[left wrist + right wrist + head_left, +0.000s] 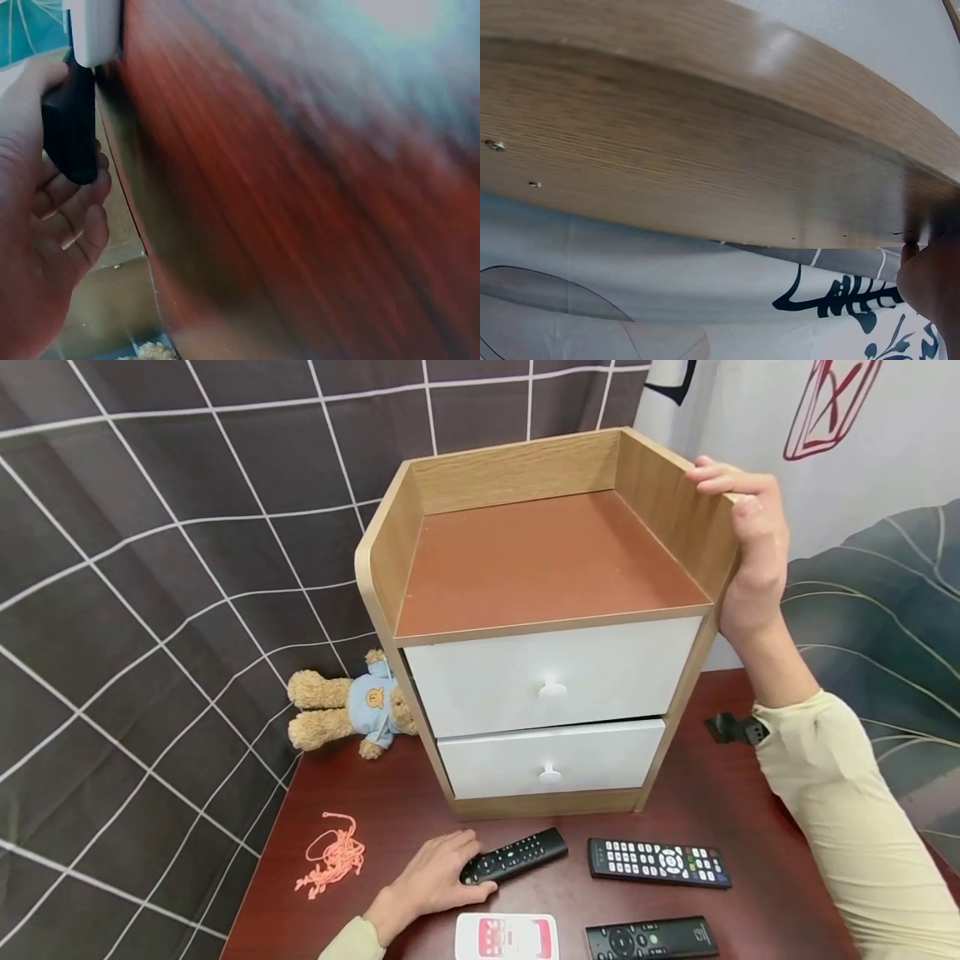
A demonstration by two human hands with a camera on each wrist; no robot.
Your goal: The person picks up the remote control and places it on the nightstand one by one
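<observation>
A small wooden drawer cabinet (555, 560) with a brown top and two white drawers stands upright on the table. My right hand (753, 552) grips the upper edge of its right side panel, fingers over the top; the right wrist view shows the panel's outer face (705, 165) close up. Down in front of the cabinet, my left hand (438, 872) holds one end of a black remote control (525, 853). In the left wrist view, the thumb and fingers lie on opposite sides of that remote (71, 127). Both drawers look pushed in.
Two more black remotes, one with many buttons (660, 862) and one nearer (651, 938), lie to the right. Close by is a white and pink remote (507, 937). Pink string (333, 856) lies left; a teddy bear (367, 702) lies behind, against dark checked fabric (187, 568).
</observation>
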